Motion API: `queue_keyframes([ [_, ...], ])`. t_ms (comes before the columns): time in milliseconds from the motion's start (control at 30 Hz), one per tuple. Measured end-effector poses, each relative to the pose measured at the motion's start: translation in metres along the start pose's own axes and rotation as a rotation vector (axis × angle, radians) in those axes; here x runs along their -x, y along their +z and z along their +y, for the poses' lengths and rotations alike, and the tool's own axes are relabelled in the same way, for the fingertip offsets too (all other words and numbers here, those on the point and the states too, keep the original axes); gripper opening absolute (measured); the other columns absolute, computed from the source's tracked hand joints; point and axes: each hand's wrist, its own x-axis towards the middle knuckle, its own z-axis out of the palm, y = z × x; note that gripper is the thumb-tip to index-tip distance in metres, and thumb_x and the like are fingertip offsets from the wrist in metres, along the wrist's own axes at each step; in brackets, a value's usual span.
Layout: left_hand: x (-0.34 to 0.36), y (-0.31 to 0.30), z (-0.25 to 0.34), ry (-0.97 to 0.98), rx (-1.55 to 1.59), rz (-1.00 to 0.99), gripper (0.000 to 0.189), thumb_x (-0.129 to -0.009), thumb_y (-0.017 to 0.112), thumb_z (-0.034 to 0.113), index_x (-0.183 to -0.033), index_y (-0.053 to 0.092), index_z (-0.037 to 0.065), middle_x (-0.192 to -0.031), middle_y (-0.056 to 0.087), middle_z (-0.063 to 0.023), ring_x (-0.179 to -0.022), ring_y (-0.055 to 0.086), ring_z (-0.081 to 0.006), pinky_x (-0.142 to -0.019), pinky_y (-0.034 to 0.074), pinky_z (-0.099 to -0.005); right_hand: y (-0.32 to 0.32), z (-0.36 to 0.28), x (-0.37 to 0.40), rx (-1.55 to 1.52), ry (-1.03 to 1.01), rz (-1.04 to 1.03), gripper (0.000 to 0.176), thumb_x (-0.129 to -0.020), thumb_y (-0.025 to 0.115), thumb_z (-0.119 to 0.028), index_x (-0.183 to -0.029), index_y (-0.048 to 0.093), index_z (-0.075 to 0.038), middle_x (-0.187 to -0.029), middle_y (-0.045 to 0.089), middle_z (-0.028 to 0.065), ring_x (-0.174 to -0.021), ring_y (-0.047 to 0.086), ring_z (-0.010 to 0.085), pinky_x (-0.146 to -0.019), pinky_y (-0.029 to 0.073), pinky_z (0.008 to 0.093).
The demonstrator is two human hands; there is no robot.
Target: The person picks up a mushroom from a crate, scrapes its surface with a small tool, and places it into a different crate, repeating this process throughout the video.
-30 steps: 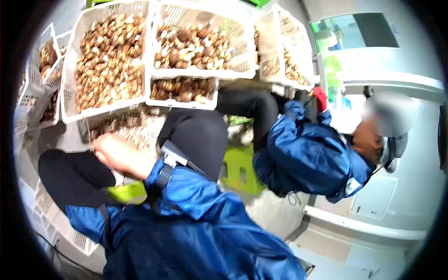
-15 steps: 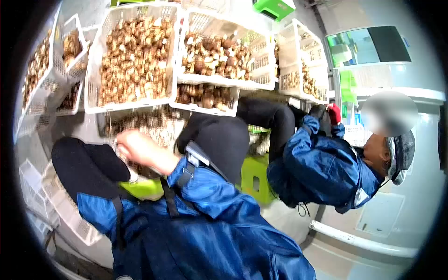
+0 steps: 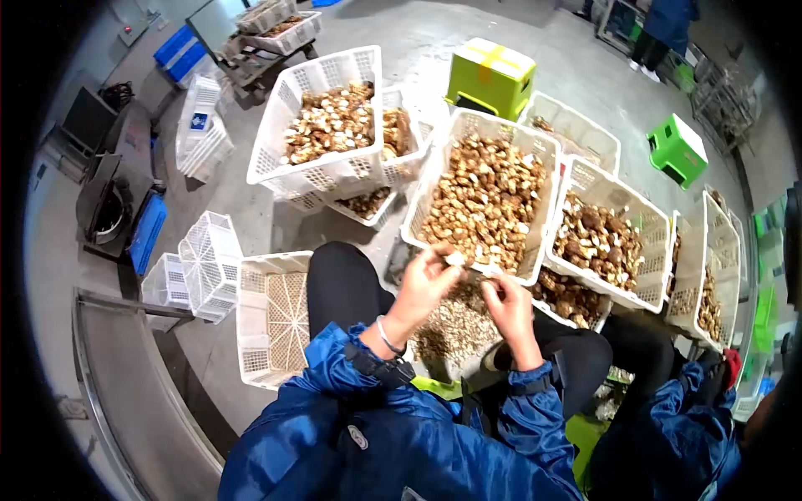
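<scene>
My left hand [image 3: 422, 288] is closed in a pinch on a small pale mushroom piece [image 3: 454, 259], over the near edge of a white crate [image 3: 504, 125] of brown mushrooms [image 3: 480, 196]. Just to the right, my right hand [image 3: 511, 316] has its thumb and fingers pressed together. A small whitish shape shows at its fingertips, but I cannot make out what it is. Both hands are close together, with a small gap between them. Below them, between my legs, lie many small pale cut bits [image 3: 455, 327] in a container partly hidden by my hands.
More mushroom crates stand at the left [image 3: 276, 150] and right [image 3: 647, 209]. A white crate [image 3: 251, 342] is beside my left leg. Green stools [image 3: 493, 79] stand behind the crates. A co-worker in a blue jacket [image 3: 681, 426] sits close on my right.
The view has swung, bringing more floor and the left side of the room into sight. Both my hands now show together in front of the crate; before, only one was plainly visible.
</scene>
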Motion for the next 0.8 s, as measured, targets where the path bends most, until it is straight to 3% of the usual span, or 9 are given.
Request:
queue_keyframes([
  [33,0.006,-0.012,-0.019,-0.142,0.135,-0.054,0.039,-0.092,0.068,0.005,-0.128,0.052,-0.003,-0.108,0.065,-0.0085,-0.097,0.064,-0.0151,-0.083,0.053,-0.0266,-0.002,-0.001,0.001,-0.066,0.039,0.008,0.015,-0.091,0.067,-0.012,-0.101,0.071,-0.002,-0.070,0.060,0.0055,-0.063,0.054,0.0117,-0.060,0.044,0.0278],
  [133,0.015,-0.015,-0.030,-0.188,0.111,-0.096,0.037,-0.095,0.065,0.004,-0.128,0.052,-0.005,-0.112,0.065,-0.0092,-0.098,0.064,-0.0138,-0.089,0.053,-0.0286,0.000,-0.007,0.007,-0.267,0.052,0.037,0.020,-0.093,0.066,-0.012,-0.106,0.071,0.001,-0.070,0.053,-0.0060,-0.063,0.042,0.0041,-0.057,0.037,0.0243],
  [267,0.024,-0.015,-0.024,-0.238,0.027,-0.135,0.034,-0.097,0.060,0.003,-0.128,0.052,-0.005,-0.117,0.064,-0.0093,-0.101,0.064,-0.0137,-0.088,0.053,-0.0279,0.013,0.000,0.021,-0.370,0.022,0.156,0.017,-0.094,0.065,-0.010,-0.106,0.070,0.001,-0.083,0.060,-0.0064,-0.071,0.046,0.0022,-0.063,0.039,0.0199],
  [467,0.025,-0.021,-0.039,-0.128,0.029,-0.085,0.038,-0.093,0.067,0.006,-0.125,0.047,-0.001,-0.115,0.056,-0.0084,-0.104,0.059,-0.0139,-0.086,0.053,-0.0297,0.018,-0.005,0.033,-0.424,0.065,0.060,0.014,-0.095,0.066,-0.012,-0.100,0.069,0.000,-0.075,0.053,-0.0080,-0.067,0.044,0.0015,-0.058,0.036,0.0212],
  [533,0.025,-0.023,-0.035,-0.117,0.005,-0.138,0.031,-0.092,0.068,0.005,-0.118,0.052,-0.002,-0.108,0.060,-0.0043,-0.097,0.059,-0.0099,-0.083,0.051,-0.0263,0.016,-0.006,0.034,-0.388,0.047,0.067,0.015,-0.093,0.068,-0.011,-0.100,0.068,0.003,-0.090,0.067,0.0001,-0.075,0.051,0.0052,-0.068,0.045,0.0237],
  [600,0.027,-0.023,-0.028,-0.114,-0.177,-0.140,0.032,-0.091,0.068,0.005,-0.119,0.054,-0.003,-0.108,0.061,-0.0032,-0.094,0.060,-0.0089,-0.082,0.051,-0.0253,0.017,-0.006,0.033,-0.391,-0.037,0.107,0.016,-0.092,0.069,-0.010,-0.101,0.068,0.003,-0.099,0.071,0.0037,-0.080,0.054,0.0065,-0.073,0.046,0.0246],
  [633,0.025,-0.027,-0.030,-0.087,-0.338,-0.175,0.037,-0.091,0.069,0.006,-0.123,0.054,-0.004,-0.111,0.060,-0.0040,-0.094,0.060,-0.0094,-0.081,0.052,-0.0249,0.019,-0.006,0.032,-0.460,-0.065,0.098,0.016,-0.092,0.069,-0.009,-0.103,0.068,0.003,-0.096,0.069,0.0015,-0.080,0.054,0.0061,-0.072,0.046,0.0240],
  [767,0.031,-0.011,-0.020,-0.151,-0.024,-0.105,0.047,-0.091,0.069,0.008,-0.131,0.047,-0.003,-0.116,0.059,-0.0069,-0.099,0.060,-0.0121,-0.080,0.052,-0.0262,0.018,-0.014,0.033,-0.406,-0.039,0.066,0.015,-0.093,0.067,-0.008,-0.105,0.069,0.001,-0.086,0.064,-0.0032,-0.075,0.051,0.0035,-0.066,0.044,0.0216],
  [800,0.031,-0.011,-0.022,-0.160,-0.022,-0.071,0.048,-0.092,0.069,0.008,-0.132,0.046,-0.002,-0.116,0.059,-0.0073,-0.099,0.060,-0.0124,-0.080,0.052,-0.0264,0.012,-0.023,0.035,-0.446,0.074,0.003,0.015,-0.094,0.067,-0.010,-0.104,0.069,0.001,-0.080,0.062,-0.0051,-0.072,0.049,0.0025,-0.063,0.042,0.0210],
])
